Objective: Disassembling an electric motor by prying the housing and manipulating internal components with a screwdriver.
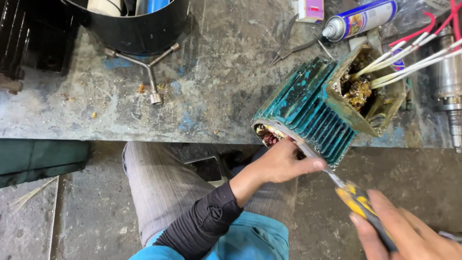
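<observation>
Teal motor housing [315, 108] overhangs the bench beside pliers [288, 45] and spray can [358, 19]; right-hand fingers [385, 212] grip a screwdriver [353, 200].

A worn grey tabletop [216, 82] fills the far part of the scene, its surface scratched and blotched with blue paint and small crumbs of debris. At the far left, a black round tub [139, 29] sits on it, and a three-armed metal wrench [149, 67] lies just near of the tub. At the far right a pair of pliers [291, 45] lies beside a spray can [361, 19] resting on its side. A teal finned motor housing [317, 110] rests at the near right edge of the tabletop, jutting slightly past it. A metal shaft [450, 82] lies at the right border.
</observation>
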